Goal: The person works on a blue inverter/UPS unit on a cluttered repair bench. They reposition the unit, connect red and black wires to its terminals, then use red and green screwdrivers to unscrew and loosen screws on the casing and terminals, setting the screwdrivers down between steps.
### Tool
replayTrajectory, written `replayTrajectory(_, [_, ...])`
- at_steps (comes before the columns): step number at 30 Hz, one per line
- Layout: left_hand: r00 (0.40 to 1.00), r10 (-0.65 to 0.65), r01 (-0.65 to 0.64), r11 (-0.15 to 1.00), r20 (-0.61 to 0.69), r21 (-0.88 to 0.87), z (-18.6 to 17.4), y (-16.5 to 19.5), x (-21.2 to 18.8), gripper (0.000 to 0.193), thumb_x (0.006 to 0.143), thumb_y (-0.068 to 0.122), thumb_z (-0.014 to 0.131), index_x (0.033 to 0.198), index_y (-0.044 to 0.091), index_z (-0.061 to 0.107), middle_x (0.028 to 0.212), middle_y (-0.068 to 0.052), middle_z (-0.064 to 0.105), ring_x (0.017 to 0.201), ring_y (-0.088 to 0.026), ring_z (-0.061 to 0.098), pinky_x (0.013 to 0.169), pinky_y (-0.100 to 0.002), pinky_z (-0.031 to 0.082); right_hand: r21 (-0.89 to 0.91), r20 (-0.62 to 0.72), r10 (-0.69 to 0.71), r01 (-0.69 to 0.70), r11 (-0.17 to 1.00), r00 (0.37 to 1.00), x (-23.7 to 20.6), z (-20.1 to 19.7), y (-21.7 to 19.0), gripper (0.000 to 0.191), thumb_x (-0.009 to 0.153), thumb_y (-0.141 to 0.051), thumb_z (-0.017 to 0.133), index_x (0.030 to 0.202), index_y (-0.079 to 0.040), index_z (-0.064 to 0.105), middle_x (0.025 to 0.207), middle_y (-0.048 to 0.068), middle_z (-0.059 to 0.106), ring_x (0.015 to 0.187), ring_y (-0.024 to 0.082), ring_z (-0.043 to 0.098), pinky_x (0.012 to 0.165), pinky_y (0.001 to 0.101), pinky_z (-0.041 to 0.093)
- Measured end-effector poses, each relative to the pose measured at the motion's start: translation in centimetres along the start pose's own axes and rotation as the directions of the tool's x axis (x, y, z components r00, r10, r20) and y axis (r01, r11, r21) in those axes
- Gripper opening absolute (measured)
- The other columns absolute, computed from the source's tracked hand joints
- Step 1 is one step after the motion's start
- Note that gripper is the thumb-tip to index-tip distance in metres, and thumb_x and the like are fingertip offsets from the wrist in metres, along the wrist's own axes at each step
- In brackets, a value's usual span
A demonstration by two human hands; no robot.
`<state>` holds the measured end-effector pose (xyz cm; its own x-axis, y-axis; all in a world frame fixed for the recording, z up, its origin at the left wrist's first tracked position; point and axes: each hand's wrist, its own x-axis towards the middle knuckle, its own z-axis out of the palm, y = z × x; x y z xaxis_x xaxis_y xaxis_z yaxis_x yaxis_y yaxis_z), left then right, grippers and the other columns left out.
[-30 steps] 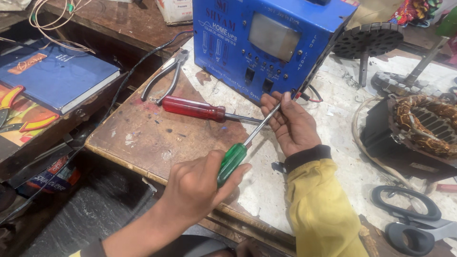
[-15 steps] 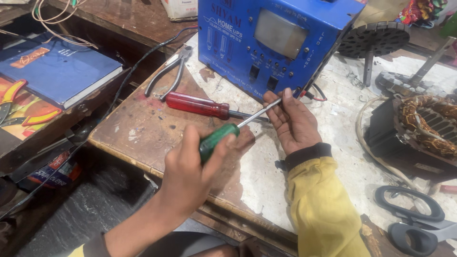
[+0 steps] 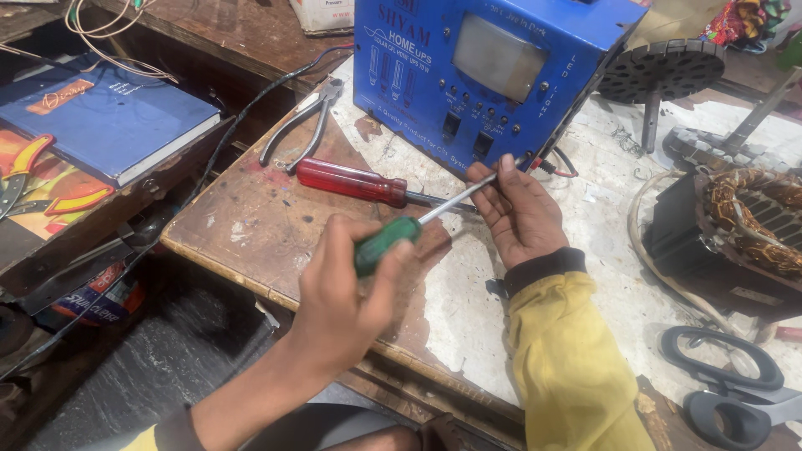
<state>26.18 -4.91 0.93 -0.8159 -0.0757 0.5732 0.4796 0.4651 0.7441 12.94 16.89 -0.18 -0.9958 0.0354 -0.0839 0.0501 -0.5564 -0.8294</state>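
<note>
Left hand [image 3: 347, 305] clamped on green-handled steel screwdriver [image 3: 386, 242], right hand [image 3: 516, 209] pinching its shaft at blue metal box [image 3: 484, 75]; tip could slip, gouging the fingers

Your left hand [image 3: 347, 292] grips green screwdriver [image 3: 386, 243] at frame centre; right hand [image 3: 516, 209] pinches its shaft below blue box [image 3: 493, 75].

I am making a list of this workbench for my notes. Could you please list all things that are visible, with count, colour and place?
Metal box: 1, blue, bench rear.
Green-handled screwdriver: 1, in both hands.
Red-handled screwdriver: 1, lying before box.
Pliers: 1, grey, left of box.
Book: 1, blue, far left.
Motor winding: 1, copper and black, right.
Scissors: 1, grey handles, lower right.
Left hand: grips green handle.
Right hand: fingers on shaft.
</note>
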Motion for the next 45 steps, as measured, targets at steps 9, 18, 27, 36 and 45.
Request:
replayTrajectory(9, [1.0,0.007,-0.009,0.991,-0.011,-0.134,-0.1,0.4,-0.3,0.038,0.101,0.016,0.062,0.127,-0.005,0.045,0.102,-0.017,0.063,0.086,-0.021,0.066,0.07,-0.035,0.055,-0.024,0.005,0.004,-0.004,1.0,1.0,-0.5,0.1,-0.2,0.024,0.096,-0.017,0.067,0.11,0.002,0.062,0.112,0.018,0.074,0.104,0.025,0.075,0.086,0.0316,0.065])
replayTrajectory(18, [0.948,0.315,-0.314,0.949,0.038,-0.029,-0.1,-1.7,-1.1,0.039,0.093,-0.005,0.061,0.128,-0.002,0.045,0.123,-0.023,0.048,0.111,-0.034,0.06,0.091,-0.041,0.054,-0.032,0.024,0.006,-0.006,0.999,1.0,-0.5,0.0,-0.4,0.025,0.096,-0.015,0.065,0.113,0.003,0.062,0.115,0.018,0.073,0.108,0.027,0.074,0.088,0.0326,0.065])
replayTrajectory(27, [0.9,-0.393,0.391,0.919,0.189,0.049,0.5,-0.5,-0.1,0.032,0.098,0.028,0.06,0.121,0.006,0.056,0.085,-0.015,0.07,0.072,-0.022,0.071,0.062,-0.038,0.053,-0.022,0.005,0.002,-0.002,1.0,1.0,-0.2,-0.4,-0.2,0.027,0.096,-0.021,0.07,0.11,0.0,0.062,0.11,0.016,0.072,0.103,0.024,0.074,0.086,0.0326,0.063])
replayTrajectory(36, [0.972,0.232,-0.232,0.942,-0.029,-0.244,0.2,-1.1,-0.5,0.05,0.103,0.014,0.059,0.14,-0.002,0.03,0.119,-0.022,0.054,0.108,-0.025,0.064,0.087,-0.039,0.057,0.006,-0.008,0.009,-0.009,1.0,1.0,0.1,0.1,0.2,0.031,0.093,-0.023,0.071,0.109,0.001,0.061,0.108,0.017,0.073,0.102,0.026,0.075,0.088,0.0342,0.065])
replayTrajectory(45, [0.957,-0.29,0.29,0.939,0.027,-0.184,-0.2,-0.5,0.3,0.03,0.1,0.023,0.066,0.117,0.002,0.053,0.082,-0.009,0.073,0.066,-0.014,0.071,0.054,-0.03,0.052,0.025,-0.006,0.024,-0.024,0.999,1.0,-0.3,0.4,0.6,0.029,0.096,-0.021,0.069,0.11,0.003,0.06,0.111,0.017,0.072,0.105,0.025,0.074,0.091,0.0339,0.064])
